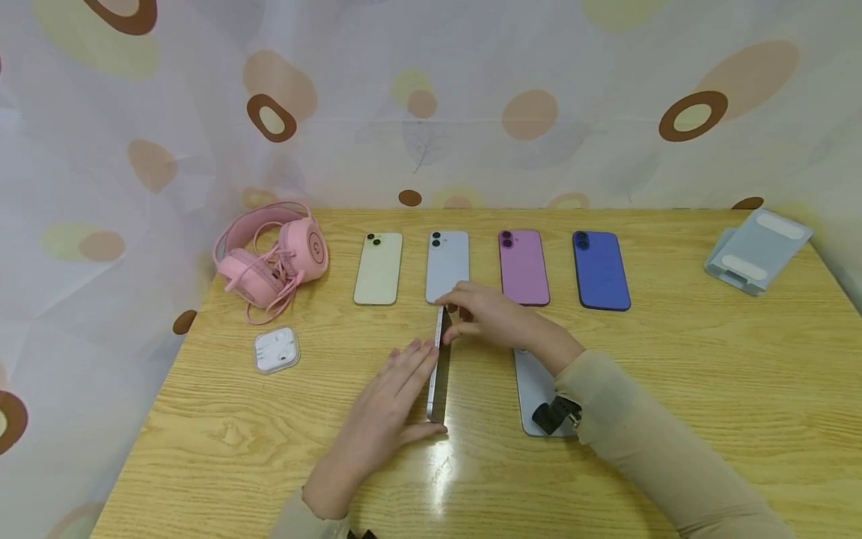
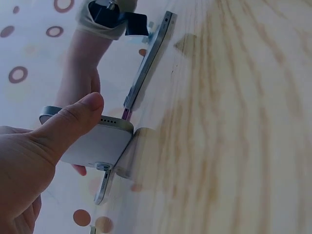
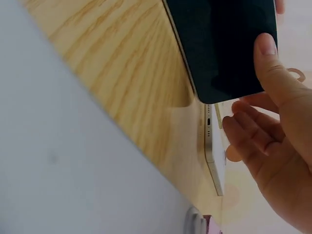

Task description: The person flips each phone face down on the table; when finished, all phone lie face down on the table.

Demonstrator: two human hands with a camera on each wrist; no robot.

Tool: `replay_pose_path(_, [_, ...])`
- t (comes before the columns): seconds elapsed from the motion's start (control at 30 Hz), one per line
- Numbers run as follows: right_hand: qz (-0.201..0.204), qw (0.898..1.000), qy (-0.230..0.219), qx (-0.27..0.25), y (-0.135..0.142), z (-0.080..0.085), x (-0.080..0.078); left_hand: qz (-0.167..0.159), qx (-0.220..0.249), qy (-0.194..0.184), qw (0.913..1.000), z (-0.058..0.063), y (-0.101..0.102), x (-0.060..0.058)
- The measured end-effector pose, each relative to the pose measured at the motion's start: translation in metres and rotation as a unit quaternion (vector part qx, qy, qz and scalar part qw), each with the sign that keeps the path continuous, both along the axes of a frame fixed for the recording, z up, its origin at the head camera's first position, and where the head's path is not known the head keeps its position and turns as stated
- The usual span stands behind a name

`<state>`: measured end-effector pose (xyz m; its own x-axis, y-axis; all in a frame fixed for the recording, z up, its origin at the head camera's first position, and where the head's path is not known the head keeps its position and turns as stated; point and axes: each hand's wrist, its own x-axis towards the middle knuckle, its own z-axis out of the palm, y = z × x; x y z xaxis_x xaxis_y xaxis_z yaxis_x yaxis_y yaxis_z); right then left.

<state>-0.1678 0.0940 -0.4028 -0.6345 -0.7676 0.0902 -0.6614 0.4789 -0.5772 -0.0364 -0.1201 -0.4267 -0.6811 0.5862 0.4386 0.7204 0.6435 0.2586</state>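
Note:
A smartphone (image 1: 439, 367) with a pale back and dark screen stands on its long edge in the middle of the wooden table. My right hand (image 1: 488, 314) pinches its far end, the thumb (image 3: 268, 63) flat on the screen. Straight fingers of my left hand (image 1: 387, 412) lie along its upper edge, while that thumb (image 2: 78, 119) stretches across the near end. Under my right forearm lies another pale phone (image 1: 535, 389), partly covered by the wrist camera. Just beyond the right hand is a pale blue-white phone (image 1: 447, 262), camera side up.
A cream phone (image 1: 378, 269), a pink phone (image 1: 525, 269) and a blue phone (image 1: 601, 273) lie in the back row. Pink headphones (image 1: 276, 258) and boxed earphones (image 1: 276, 349) sit at the left. A grey-blue stand (image 1: 757, 251) is at the back right, before a patterned cloth (image 1: 471, 60).

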Motion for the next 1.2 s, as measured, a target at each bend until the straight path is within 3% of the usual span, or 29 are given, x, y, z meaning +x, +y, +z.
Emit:
replay_pose_path(0.23, [-0.013, 1.0, -0.024, 0.011, -0.003, -0.007, -0.001, 0.012, 0.003, 0.003, 0.9999, 0.0, -0.005, -0.001])
replay_pose_path(0.5, [-0.015, 0.999, -0.013, 0.031, -0.009, -0.007, 0.0, 0.04, 0.015, 0.017, 0.999, -0.004, -0.01, 0.0])
replay_pose_path(0.9, [-0.004, 0.998, -0.029, 0.058, -0.012, -0.007, 0.002, 0.09, -0.054, -0.091, 0.9904, -0.012, -0.006, 0.001])
replay_pose_path(1.2, [-0.001, 0.998, -0.028, 0.064, -0.01, -0.009, 0.002, 0.099, -0.062, -0.103, 0.9878, -0.011, -0.001, 0.001])
